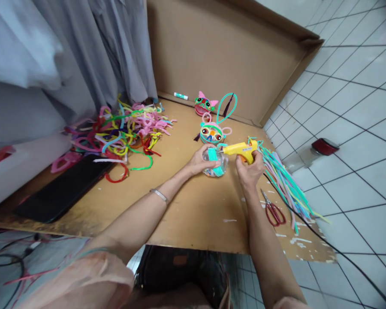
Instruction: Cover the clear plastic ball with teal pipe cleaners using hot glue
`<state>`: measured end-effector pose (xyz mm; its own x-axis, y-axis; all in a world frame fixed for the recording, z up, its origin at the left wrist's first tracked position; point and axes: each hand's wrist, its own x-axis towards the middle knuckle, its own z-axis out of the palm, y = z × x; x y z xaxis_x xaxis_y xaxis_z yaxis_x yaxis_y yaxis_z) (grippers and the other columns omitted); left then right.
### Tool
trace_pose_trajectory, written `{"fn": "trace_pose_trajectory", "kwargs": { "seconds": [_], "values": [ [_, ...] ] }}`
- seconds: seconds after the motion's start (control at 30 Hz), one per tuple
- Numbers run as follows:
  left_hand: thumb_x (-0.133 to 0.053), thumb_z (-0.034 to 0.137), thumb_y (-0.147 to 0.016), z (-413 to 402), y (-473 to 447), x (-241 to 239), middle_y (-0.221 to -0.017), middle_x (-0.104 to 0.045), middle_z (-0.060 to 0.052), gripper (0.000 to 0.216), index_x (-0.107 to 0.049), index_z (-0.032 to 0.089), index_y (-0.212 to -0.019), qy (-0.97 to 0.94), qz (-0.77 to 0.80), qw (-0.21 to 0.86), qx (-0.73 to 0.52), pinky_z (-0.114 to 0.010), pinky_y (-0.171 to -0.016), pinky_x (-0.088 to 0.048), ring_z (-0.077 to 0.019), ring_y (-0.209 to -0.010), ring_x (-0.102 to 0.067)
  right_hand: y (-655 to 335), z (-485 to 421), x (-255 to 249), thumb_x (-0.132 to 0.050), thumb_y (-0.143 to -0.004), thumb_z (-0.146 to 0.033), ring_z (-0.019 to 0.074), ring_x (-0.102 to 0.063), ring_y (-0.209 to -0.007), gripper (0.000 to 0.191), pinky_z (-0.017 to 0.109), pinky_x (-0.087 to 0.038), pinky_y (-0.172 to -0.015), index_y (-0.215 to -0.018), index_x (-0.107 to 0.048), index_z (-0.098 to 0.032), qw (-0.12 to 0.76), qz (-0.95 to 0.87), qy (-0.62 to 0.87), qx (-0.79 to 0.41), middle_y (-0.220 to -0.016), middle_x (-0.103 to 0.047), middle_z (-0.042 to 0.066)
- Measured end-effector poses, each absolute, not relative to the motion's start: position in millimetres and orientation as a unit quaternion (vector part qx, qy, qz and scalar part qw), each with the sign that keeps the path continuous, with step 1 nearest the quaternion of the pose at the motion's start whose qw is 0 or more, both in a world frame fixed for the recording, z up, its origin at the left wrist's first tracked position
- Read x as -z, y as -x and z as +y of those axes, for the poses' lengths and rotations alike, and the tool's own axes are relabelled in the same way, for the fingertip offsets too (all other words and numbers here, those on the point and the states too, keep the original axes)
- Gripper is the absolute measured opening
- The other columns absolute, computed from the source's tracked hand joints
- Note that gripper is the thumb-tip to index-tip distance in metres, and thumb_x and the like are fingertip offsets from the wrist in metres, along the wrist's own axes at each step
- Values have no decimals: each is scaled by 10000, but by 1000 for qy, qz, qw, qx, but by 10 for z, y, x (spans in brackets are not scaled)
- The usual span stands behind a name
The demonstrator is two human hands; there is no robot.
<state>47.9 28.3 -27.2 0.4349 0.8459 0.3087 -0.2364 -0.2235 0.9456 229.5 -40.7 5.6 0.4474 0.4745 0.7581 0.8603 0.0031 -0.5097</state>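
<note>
My left hand [200, 162] grips a clear, rounded plastic container [223, 168] with a teal band of pipe cleaners [214, 159] across it. In my right hand [251, 169] is a yellow glue gun [241, 149]. Its nozzle points left, at the upper edge of the teal band; whether it touches cannot be made out. Just behind the container stands a decorated animal head [211, 133] with pink ring ears, big eyes and a teal loop handle [227, 107]. A second, red and pink head [204, 104] sits further back.
A heap of coloured pipe cleaners [131, 128] lies left, beside a black flat slab [64, 189]. Straight pipe cleaners [286, 184], red-handled scissors [273, 210] and a black cord [312, 227] are at right. A glue stick [180, 96] lies near the cardboard wall [212, 51].
</note>
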Motion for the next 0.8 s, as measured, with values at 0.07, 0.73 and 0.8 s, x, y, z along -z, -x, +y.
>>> {"fn": "trace_pose_trajectory", "kwargs": {
  "seconds": [0.07,0.73,0.8],
  "values": [
    [-862,431,-519,288,-481,285,-968,-650,-22,720,-563,192,-1129,-631,244,567,-469,-284,-769,-508,-167,-829,-621,-2300,-410,-62,-613,-666,-433,244,-632,-850,386,400,-513,-837,-968,-573,-196,521,-485,679,178,-928,-668,77],
    [-846,358,-533,142,-546,151,-969,-640,-17,705,-545,168,-1141,-658,244,573,-424,-291,-801,-486,-160,-836,-607,-2246,-578,-305,-776,-630,-473,157,-627,-647,408,260,-476,-600,-898,-582,-236,587,-603,441,-313,-784,-716,-19],
    [-843,350,-530,135,-563,165,-956,-635,-14,705,-549,162,-1143,-665,241,567,-423,-285,-792,-482,-159,-834,-601,-2225,-587,-307,-770,-629,-471,148,-616,-633,404,251,-464,-590,-900,-588,-234,578,-606,448,-313,-786,-709,-27]
  ]
}}
